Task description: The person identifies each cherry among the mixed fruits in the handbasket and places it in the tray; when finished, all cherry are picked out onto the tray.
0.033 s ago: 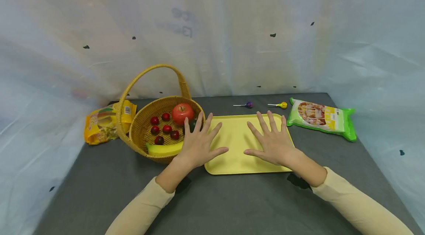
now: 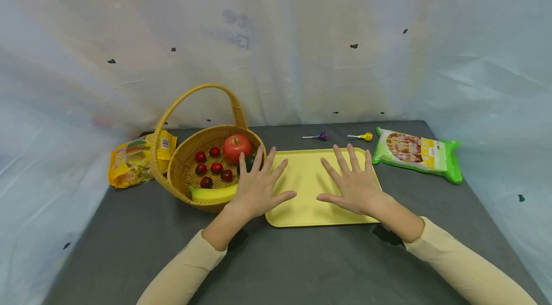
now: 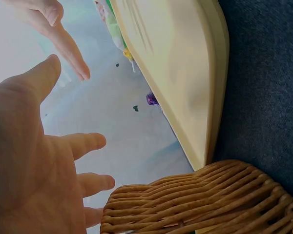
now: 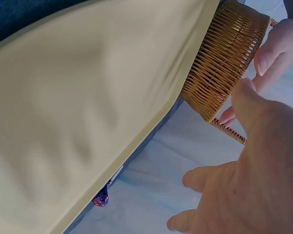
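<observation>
My left hand [image 2: 255,191] is spread wide, palm down, above the right side of the wicker basket [image 2: 183,152] and the left end of the yellow tray [image 2: 304,185]. It holds nothing. Over the tray's right half, my right hand [image 2: 357,184] hovers with fingers splayed, also holding nothing. In both wrist views a gap shows between the hands and the tray. Inside the basket lie a banana [image 2: 211,194], a red apple [image 2: 236,147], several dark red cherries [image 2: 216,167] and a dark green fruit [image 2: 248,163] partly hidden by my left fingers.
Behind the tray lie a purple lollipop [image 2: 322,136] and a yellow lollipop [image 2: 366,136]. A green and white food packet [image 2: 416,152] is at the right. Left of the basket sits a yellow food bag [image 2: 129,163], partly behind the tall handle [image 2: 172,106]. Pale sheeting [image 2: 293,56] surrounds the dark table.
</observation>
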### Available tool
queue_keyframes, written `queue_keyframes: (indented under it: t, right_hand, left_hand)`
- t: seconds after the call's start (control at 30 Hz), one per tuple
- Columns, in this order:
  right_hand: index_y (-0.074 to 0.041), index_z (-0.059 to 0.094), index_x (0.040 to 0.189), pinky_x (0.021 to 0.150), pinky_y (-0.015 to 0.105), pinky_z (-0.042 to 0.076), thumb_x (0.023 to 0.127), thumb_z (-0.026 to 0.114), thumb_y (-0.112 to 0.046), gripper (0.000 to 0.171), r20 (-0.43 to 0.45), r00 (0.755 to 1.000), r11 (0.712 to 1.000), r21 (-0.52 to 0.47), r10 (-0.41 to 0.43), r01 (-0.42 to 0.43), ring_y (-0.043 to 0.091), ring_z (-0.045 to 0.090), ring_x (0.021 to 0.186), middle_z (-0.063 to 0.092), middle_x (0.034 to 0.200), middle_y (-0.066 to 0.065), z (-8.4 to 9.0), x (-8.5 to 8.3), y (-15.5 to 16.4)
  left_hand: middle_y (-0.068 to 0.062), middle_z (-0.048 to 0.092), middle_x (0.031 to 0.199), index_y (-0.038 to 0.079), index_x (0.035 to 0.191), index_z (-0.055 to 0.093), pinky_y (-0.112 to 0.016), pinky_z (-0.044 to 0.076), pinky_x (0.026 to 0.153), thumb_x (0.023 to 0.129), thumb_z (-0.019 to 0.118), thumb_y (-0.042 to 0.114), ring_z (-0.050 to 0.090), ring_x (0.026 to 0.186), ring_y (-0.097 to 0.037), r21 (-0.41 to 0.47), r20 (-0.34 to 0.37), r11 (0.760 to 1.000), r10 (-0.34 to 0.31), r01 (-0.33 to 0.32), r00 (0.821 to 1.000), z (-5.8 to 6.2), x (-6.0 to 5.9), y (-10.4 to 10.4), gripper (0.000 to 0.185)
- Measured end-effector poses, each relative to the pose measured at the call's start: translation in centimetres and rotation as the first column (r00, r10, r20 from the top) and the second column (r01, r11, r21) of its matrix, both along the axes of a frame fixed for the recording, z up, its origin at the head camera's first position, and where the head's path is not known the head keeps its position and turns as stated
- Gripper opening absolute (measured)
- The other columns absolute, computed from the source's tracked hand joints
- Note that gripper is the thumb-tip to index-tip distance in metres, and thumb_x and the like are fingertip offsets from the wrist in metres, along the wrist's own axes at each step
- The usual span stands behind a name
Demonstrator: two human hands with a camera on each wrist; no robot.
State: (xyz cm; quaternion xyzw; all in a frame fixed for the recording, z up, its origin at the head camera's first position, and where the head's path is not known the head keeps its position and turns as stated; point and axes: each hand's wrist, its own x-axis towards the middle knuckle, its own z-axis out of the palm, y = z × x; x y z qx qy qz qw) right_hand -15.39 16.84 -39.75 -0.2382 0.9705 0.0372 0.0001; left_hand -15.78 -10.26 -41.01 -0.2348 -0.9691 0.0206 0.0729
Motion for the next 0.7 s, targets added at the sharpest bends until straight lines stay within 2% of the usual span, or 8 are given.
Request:
queue_keyframes:
  t: [0.2,0.33,0.43,0.53,0.6,0.63,0.67,0.7]
  right_hand:
    - [-0.018,0.025,0.16,0.11,0.077,0.001,0.089,0.045,-0.077,0.094,0.011,1.0,1.0,0.003,-0.012,0.012,0.049,0.0,0.148,0.005,0.164,0.022,-0.2,-0.3,-0.1]
    - [-0.017,0.026,0.159,0.11,0.078,0.004,0.092,0.047,-0.072,0.09,0.015,1.0,1.0,-0.007,-0.014,0.014,0.05,0.004,0.148,0.009,0.164,0.023,-0.1,-0.9,-0.2]
    - [-0.013,0.03,0.158,0.109,0.078,0.009,0.095,0.055,-0.061,0.083,0.033,0.999,0.998,-0.066,0.016,-0.014,0.051,0.009,0.146,0.014,0.162,0.025,0.1,-1.9,-0.5]
    - [-0.008,0.038,0.154,0.109,0.076,0.019,0.096,0.063,-0.048,0.075,0.06,0.996,0.988,-0.145,0.067,-0.057,0.051,0.018,0.145,0.021,0.16,0.027,0.3,-3.4,-1.2]
    - [-0.007,0.043,0.151,0.107,0.074,0.027,0.096,0.066,-0.042,0.069,0.07,0.993,0.979,-0.183,0.099,-0.085,0.049,0.026,0.143,0.027,0.157,0.027,0.6,-4.6,-1.9]
    - [-0.006,0.047,0.148,0.106,0.071,0.032,0.096,0.067,-0.04,0.065,0.074,0.991,0.972,-0.213,0.116,-0.097,0.048,0.031,0.141,0.031,0.156,0.026,0.7,-5.2,-2.3]
    - [-0.006,0.05,0.146,0.104,0.069,0.036,0.097,0.066,-0.039,0.062,0.078,0.988,0.963,-0.246,0.134,-0.111,0.046,0.036,0.139,0.035,0.154,0.025,0.9,-5.7,-2.7]
    - [-0.005,0.052,0.144,0.103,0.066,0.039,0.097,0.066,-0.037,0.058,0.089,0.984,0.949,-0.289,0.155,-0.123,0.044,0.039,0.137,0.039,0.152,0.025,1.1,-6.3,-3.1]
  left_hand:
    - [-0.013,0.016,0.165,0.028,0.157,0.034,-0.075,0.006,0.112,0.091,0.04,0.078,0.005,0.151,-0.039,0.002,-0.008,1.0,0.008,-0.008,1.0,0.3,0.4,-0.4,0.083]
    - [-0.015,0.03,0.16,0.02,0.151,0.046,-0.073,0.015,0.113,0.094,0.056,0.062,0.018,0.149,-0.037,0.113,-0.178,0.992,-0.028,0.048,0.984,1.4,1.7,-2.1,0.071]
    - [-0.018,0.048,0.146,0.01,0.134,0.062,-0.07,0.023,0.111,0.095,0.065,0.042,0.037,0.14,-0.038,0.29,-0.42,0.941,-0.04,0.176,0.906,2.6,3.2,-4.5,0.051]
    - [-0.021,0.056,0.135,0.004,0.12,0.068,-0.067,0.029,0.106,0.094,0.064,0.029,0.045,0.13,-0.043,0.436,-0.657,0.841,0.054,0.32,0.752,3.5,4.6,-7.3,0.036]
    - [-0.024,0.053,0.136,0.002,0.12,0.064,-0.066,0.029,0.106,0.096,0.061,0.028,0.043,0.128,-0.045,0.513,-0.73,0.776,0.171,0.367,0.661,3.6,5.3,-9.1,0.036]
    - [-0.026,0.049,0.137,0.0,0.123,0.06,-0.062,0.031,0.105,0.096,0.061,0.028,0.04,0.129,-0.046,0.559,-0.729,0.742,0.228,0.369,0.646,3.5,5.5,-9.9,0.039]
    - [-0.026,0.045,0.14,-0.003,0.128,0.055,-0.058,0.031,0.107,0.096,0.061,0.027,0.037,0.131,-0.045,0.612,-0.703,0.703,0.274,0.362,0.656,3.2,5.7,-10.6,0.044]
    - [-0.025,0.041,0.143,-0.003,0.133,0.049,-0.052,0.031,0.109,0.096,0.063,0.022,0.034,0.133,-0.044,0.674,-0.652,0.656,0.315,0.339,0.689,2.7,5.9,-11.3,0.047]
